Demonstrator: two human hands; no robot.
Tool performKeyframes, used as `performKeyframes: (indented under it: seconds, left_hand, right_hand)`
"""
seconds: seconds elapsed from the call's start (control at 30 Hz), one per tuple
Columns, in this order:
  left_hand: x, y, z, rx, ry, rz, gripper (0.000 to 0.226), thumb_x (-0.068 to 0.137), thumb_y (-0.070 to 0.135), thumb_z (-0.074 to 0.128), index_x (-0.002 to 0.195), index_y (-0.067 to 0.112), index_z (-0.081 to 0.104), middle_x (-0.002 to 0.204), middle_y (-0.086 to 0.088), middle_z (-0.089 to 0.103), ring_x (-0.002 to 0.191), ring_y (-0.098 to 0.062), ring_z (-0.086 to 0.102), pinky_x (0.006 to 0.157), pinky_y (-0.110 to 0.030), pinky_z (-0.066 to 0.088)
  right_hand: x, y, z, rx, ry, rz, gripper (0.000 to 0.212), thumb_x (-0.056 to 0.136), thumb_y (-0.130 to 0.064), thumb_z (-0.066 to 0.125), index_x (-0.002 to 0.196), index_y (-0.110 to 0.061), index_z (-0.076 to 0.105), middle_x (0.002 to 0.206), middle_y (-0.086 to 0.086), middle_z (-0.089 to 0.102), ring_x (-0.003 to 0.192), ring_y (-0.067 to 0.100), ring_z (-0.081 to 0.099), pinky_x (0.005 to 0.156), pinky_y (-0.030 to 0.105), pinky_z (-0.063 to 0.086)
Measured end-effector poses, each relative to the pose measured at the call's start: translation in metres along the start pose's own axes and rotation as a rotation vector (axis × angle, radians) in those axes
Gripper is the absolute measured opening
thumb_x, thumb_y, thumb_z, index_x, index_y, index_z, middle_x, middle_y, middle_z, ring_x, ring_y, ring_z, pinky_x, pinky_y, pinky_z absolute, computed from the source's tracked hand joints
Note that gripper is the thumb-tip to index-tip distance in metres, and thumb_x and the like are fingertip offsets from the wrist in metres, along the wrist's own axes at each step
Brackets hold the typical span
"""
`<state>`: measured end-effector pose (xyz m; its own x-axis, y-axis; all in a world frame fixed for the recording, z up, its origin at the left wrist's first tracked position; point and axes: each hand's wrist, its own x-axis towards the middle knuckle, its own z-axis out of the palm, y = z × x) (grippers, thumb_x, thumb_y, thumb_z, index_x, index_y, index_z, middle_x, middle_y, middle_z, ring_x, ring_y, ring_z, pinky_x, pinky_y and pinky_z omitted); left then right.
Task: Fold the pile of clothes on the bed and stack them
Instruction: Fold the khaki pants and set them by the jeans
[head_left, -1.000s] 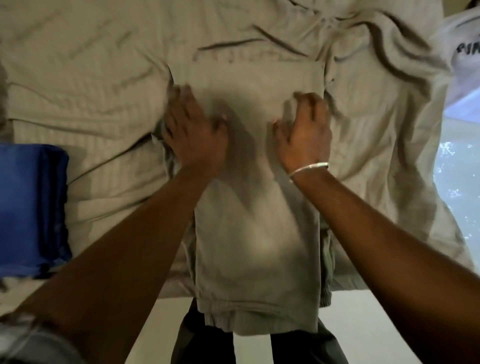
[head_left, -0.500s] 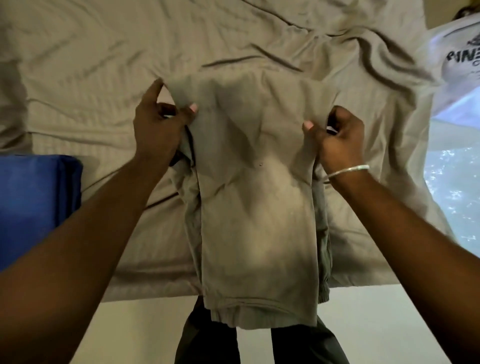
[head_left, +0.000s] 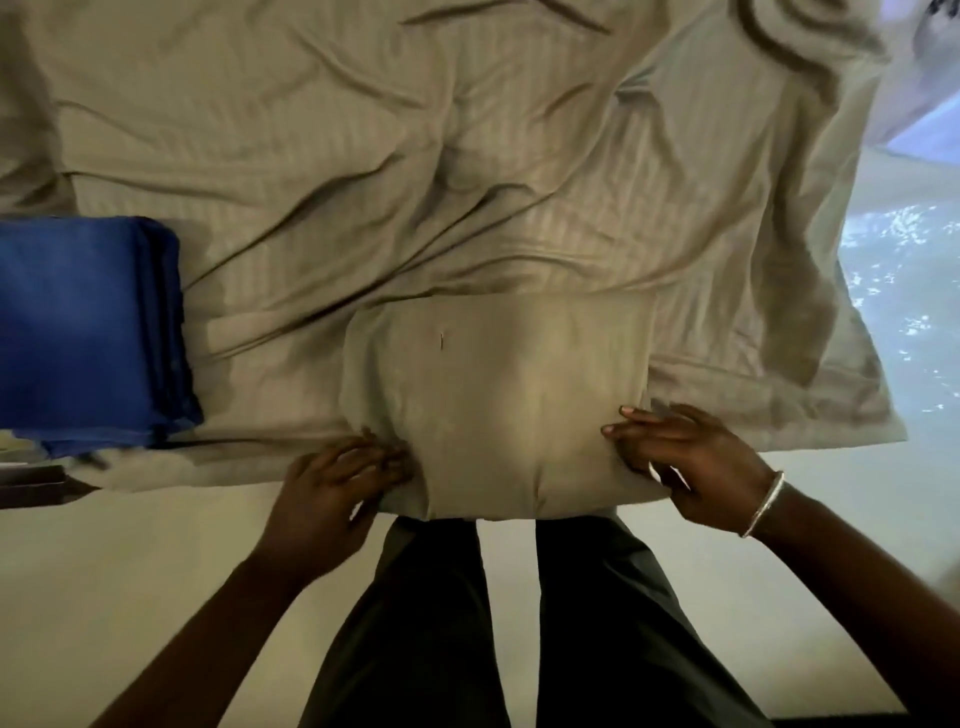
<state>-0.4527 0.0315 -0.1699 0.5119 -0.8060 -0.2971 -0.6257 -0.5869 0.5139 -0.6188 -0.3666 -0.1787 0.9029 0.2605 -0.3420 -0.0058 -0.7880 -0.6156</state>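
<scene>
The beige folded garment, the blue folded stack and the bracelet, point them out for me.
beige folded garment (head_left: 498, 395): head view, middle of its top panel.
blue folded stack (head_left: 83, 332): head view, flat top face.
bracelet (head_left: 763, 506): head view, band across the right wrist.
</scene>
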Motion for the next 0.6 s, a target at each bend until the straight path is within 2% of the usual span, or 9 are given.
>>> performKeyframes:
  seconds: [0.07, 0.1, 0.2, 0.27, 0.33, 0.37, 0.5, 0.53, 0.6]
  left_hand:
    - [-0.011, 0.005, 0.011, 0.02, -0.112, -0.076, 0.05, 0.071, 0.023, 0.044, 0.116, 0.034, 0.063, 0.125, 0.007, 0.066, 0.114, -0.022, 0.055, 0.076, -0.04, 0.044]
    - [-0.009, 0.01, 0.011, -0.027, -0.108, -0.14, 0.051, 0.069, 0.025, 0.043, 0.114, 0.031, 0.065, 0.121, 0.004, 0.067, 0.11, -0.022, 0.054, 0.075, -0.04, 0.044]
    - [0.023, 0.033, 0.004, -0.215, 0.089, -0.348, 0.041, 0.077, 0.024, 0.046, 0.106, 0.014, 0.073, 0.109, -0.006, 0.068, 0.099, -0.026, 0.059, 0.079, -0.035, 0.048]
    - [0.055, 0.048, 0.007, -0.336, 0.192, -0.554, 0.04, 0.086, 0.025, 0.051, 0.118, 0.008, 0.065, 0.119, -0.01, 0.061, 0.105, -0.026, 0.057, 0.089, -0.032, 0.046]
    - [0.087, 0.057, 0.017, -0.458, 0.151, -0.84, 0.06, 0.09, 0.04, 0.06, 0.14, 0.009, 0.046, 0.141, -0.012, 0.045, 0.124, -0.031, 0.048, 0.103, -0.041, 0.043]
    - [0.101, 0.06, 0.022, -0.495, 0.102, -0.975, 0.076, 0.087, 0.051, 0.063, 0.145, 0.008, 0.038, 0.147, -0.013, 0.038, 0.131, -0.034, 0.042, 0.107, -0.047, 0.039]
    - [0.136, 0.053, 0.031, -0.557, -0.003, -1.189, 0.114, 0.065, 0.084, 0.055, 0.147, 0.008, 0.033, 0.155, -0.015, 0.029, 0.134, -0.041, 0.039, 0.109, -0.056, 0.035]
    - [0.14, 0.048, 0.032, -0.629, 0.014, -1.214, 0.12, 0.058, 0.088, 0.054, 0.147, 0.011, 0.036, 0.155, -0.014, 0.032, 0.134, -0.04, 0.041, 0.109, -0.056, 0.035]
    - [0.141, 0.036, 0.034, -0.831, 0.104, -1.249, 0.119, 0.046, 0.088, 0.059, 0.142, 0.019, 0.048, 0.145, -0.007, 0.05, 0.127, -0.034, 0.051, 0.107, -0.054, 0.039]
  right_hand:
    - [-0.003, 0.0, 0.007, 0.08, -0.055, 0.014, 0.048, 0.063, -0.012, 0.029, 0.092, -0.018, 0.067, 0.137, -0.012, 0.057, 0.139, 0.011, 0.042, 0.108, 0.036, 0.037]
    - [0.001, -0.004, 0.006, 0.204, -0.01, 0.055, 0.04, 0.065, -0.012, 0.032, 0.085, -0.016, 0.066, 0.128, -0.01, 0.063, 0.131, 0.015, 0.051, 0.104, 0.035, 0.041]
    - [0.028, -0.017, 0.001, 0.379, 0.448, 0.425, 0.014, 0.083, -0.024, 0.056, 0.093, -0.022, 0.065, 0.105, -0.014, 0.064, 0.101, 0.021, 0.064, 0.089, 0.03, 0.049]
    - [0.057, -0.017, 0.008, 0.405, 0.618, 0.876, 0.037, 0.081, -0.043, 0.072, 0.108, -0.02, 0.063, 0.11, -0.003, 0.062, 0.102, 0.022, 0.061, 0.091, 0.035, 0.049]
    - [0.088, -0.021, 0.012, 0.718, 0.599, 1.239, 0.065, 0.062, -0.065, 0.077, 0.105, -0.018, 0.062, 0.109, 0.001, 0.065, 0.1, 0.022, 0.063, 0.095, 0.038, 0.051]
    - [0.099, -0.02, 0.015, 0.885, 0.582, 1.334, 0.074, 0.053, -0.071, 0.077, 0.101, -0.017, 0.064, 0.105, -0.001, 0.068, 0.097, 0.023, 0.065, 0.094, 0.038, 0.052]
    - [0.108, -0.02, 0.017, 1.087, 0.463, 1.381, 0.09, 0.045, -0.074, 0.081, 0.109, -0.013, 0.065, 0.108, 0.0, 0.069, 0.096, 0.024, 0.066, 0.093, 0.033, 0.051]
    - [0.109, -0.022, 0.017, 1.109, 0.482, 1.351, 0.083, 0.053, -0.068, 0.082, 0.111, -0.012, 0.065, 0.11, 0.001, 0.07, 0.097, 0.022, 0.066, 0.093, 0.032, 0.05]
    - [0.109, -0.029, 0.019, 1.106, 0.647, 1.268, 0.05, 0.079, -0.044, 0.078, 0.114, -0.01, 0.067, 0.112, 0.002, 0.069, 0.097, 0.019, 0.063, 0.089, 0.027, 0.046]
